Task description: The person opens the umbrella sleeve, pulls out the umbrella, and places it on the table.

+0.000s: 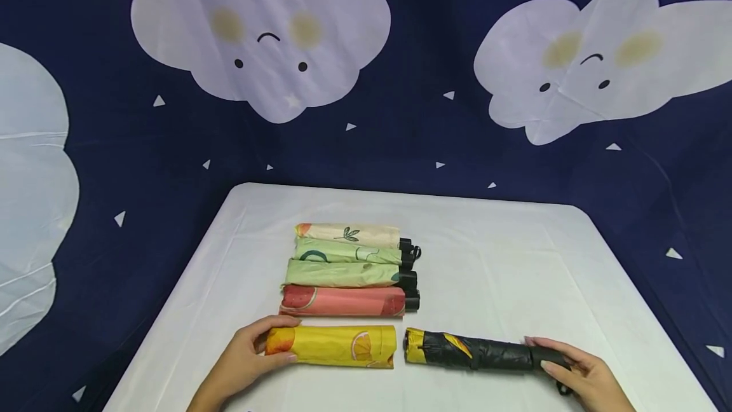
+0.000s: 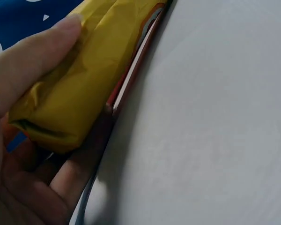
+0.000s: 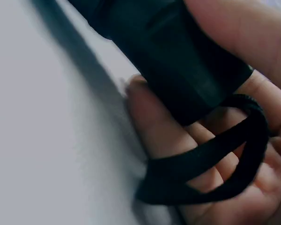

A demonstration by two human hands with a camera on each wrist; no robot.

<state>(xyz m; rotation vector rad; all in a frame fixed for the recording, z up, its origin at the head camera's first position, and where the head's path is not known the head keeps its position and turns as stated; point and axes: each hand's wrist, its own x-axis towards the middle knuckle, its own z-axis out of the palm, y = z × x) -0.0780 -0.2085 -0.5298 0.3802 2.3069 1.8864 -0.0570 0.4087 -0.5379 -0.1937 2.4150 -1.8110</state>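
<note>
My left hand grips the yellow sleeve, my right hand the black umbrella; end to end, slightly apart, over the counter. Risk: off-line contact could crumple the soft sleeve.

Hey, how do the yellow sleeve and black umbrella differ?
The sleeve is yellow with a printed orange slice; the umbrella is mostly black with yellow patches. The umbrella has a handle and loop; the sleeve shows neither. Left fingers hold the sleeve, right fingers the umbrella. Both are long.
</note>
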